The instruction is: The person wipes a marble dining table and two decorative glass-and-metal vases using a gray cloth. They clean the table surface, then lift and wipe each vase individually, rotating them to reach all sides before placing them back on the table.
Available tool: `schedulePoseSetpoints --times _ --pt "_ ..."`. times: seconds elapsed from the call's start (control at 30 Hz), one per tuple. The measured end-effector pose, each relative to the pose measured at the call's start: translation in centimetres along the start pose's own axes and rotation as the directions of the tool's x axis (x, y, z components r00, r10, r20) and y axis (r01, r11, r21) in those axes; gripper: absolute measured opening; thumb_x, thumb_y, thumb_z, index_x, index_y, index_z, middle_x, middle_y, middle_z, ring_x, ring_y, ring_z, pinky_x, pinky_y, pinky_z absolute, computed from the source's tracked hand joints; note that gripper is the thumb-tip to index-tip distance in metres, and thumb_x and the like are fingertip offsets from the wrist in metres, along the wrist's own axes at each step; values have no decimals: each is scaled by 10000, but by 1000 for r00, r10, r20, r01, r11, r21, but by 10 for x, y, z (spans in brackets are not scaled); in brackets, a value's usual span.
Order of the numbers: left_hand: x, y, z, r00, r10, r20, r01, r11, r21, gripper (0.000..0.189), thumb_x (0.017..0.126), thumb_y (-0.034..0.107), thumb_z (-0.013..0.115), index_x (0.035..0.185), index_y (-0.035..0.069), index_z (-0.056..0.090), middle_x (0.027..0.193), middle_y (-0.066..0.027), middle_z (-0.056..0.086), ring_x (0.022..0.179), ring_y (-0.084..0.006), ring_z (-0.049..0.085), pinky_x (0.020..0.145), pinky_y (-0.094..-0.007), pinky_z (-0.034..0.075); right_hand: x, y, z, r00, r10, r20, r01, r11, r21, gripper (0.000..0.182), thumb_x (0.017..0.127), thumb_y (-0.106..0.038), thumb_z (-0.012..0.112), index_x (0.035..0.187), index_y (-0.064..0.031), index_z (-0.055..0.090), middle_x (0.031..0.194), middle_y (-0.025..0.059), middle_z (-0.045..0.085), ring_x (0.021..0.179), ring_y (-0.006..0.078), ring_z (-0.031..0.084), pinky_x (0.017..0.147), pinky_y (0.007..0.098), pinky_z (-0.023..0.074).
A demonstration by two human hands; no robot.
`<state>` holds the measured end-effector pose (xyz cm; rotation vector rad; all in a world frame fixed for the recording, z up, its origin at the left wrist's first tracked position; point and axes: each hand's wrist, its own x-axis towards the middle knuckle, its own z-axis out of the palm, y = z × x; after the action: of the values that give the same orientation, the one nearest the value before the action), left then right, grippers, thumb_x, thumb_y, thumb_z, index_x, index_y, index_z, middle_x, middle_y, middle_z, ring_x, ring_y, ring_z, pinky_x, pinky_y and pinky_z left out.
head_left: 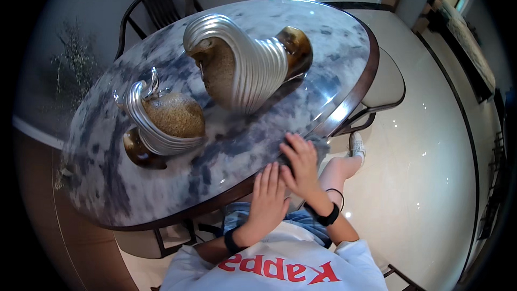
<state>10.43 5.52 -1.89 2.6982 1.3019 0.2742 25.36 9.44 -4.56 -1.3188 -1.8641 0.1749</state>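
Observation:
My right hand (pixel 301 165) presses on a grey cloth (pixel 320 147) at the near edge of an oval marble-patterned table (pixel 238 157). Its fingers are slightly spread, and cloth shows on both sides of them. Close beside it, my left hand (pixel 268 196) lies flat, palm down, with its fingertips at the table's rim and nothing visible in it. Farther in on the tabletop stand a large silver-and-brown sculpture (pixel 258 64) with flowing ridges and a smaller matching sculpture (pixel 169 117) to its left. What lies under both palms is hidden.
A dark slatted wooden chair (pixel 161 6) stands behind the table. A chair with a pale seat (pixel 383 76) is at the right side, and another pale seat (pixel 139 244) is partly under the near left edge. A branchy plant-like decoration (pixel 74 60) appears at the left.

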Motion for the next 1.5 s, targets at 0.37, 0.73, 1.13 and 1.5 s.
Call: schedulePoseSetpoints --times 0.37,0.73,1.13,1.5 --pt "111 50 39 970 131 -203 -95 979 180 778 747 282 657 1347 -85 325 1407 -289 304 1343 -409 259 1095 -518 205 4 76 -26 723 537 -434 -532 834 146 668 889 -268 542 1407 27 240 1173 324 510 1095 437 501 921 454 388" --pt "95 0 6 907 386 -166 -418 871 -257 751 786 209 649 1406 -15 290 1415 -265 322 1328 -404 299 1094 -475 241 1 64 -45 693 720 -44 -659 657 366 520 889 -436 535 920 83 562 868 289 620 849 429 605 741 419 466" --pt "78 -10 8 901 394 -184 -433 847 -308 741 807 230 628 1391 -62 278 1402 -274 337 1317 -398 313 1087 -465 247 30 16 -88 803 591 75 -555 788 -266 483 840 -424 605 899 52 554 759 261 612 742 423 602 660 459 474" --pt "47 -20 -30 970 117 -211 -226 747 -626 783 817 167 633 1424 -56 191 1406 -300 293 1317 -443 281 1086 -453 251 81 -39 -82 915 383 130 -394 916 73 530 875 -307 589 1294 -65 372 709 230 600 739 441 595 649 465 448"
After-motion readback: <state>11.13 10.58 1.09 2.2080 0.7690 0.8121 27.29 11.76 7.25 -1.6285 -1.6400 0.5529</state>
